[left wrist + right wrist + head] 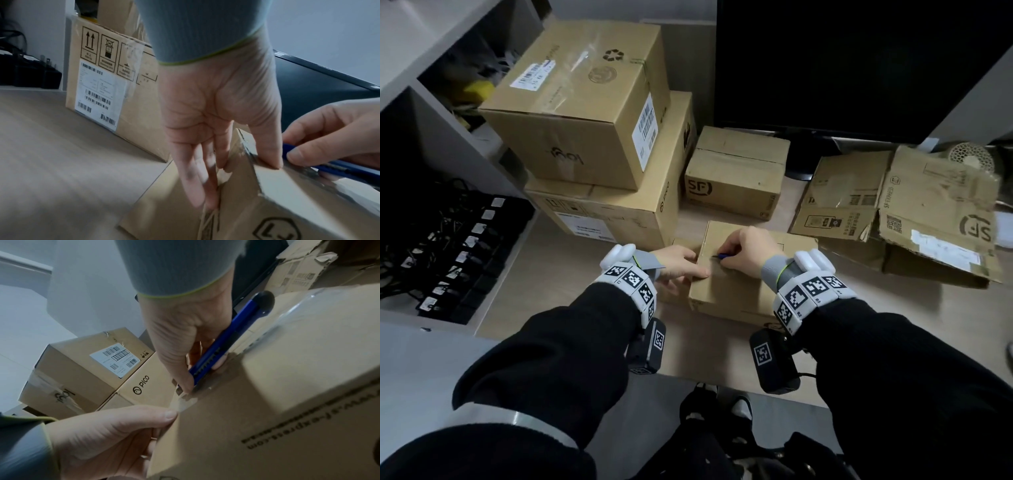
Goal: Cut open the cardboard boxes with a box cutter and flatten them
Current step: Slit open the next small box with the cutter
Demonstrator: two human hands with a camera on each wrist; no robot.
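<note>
Right hand [739, 251] grips cutter [224, 344] at box [736, 287] tape; left hand [678, 265] pinches its edge — four boxes sealed, flattened cardboard [900, 209] done.

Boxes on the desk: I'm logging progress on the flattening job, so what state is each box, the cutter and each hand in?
Near box: closed, taped, being cut.
Box cutter: gripped, tip at the tape seam.
Right hand: gripping the box cutter.
Left hand: steadying the near box's left edge, thumb on top.
SF box: closed.
Stacked boxes: closed, taped.
Opened boxes: cut open, flattened.
Monitor: dark.
</note>
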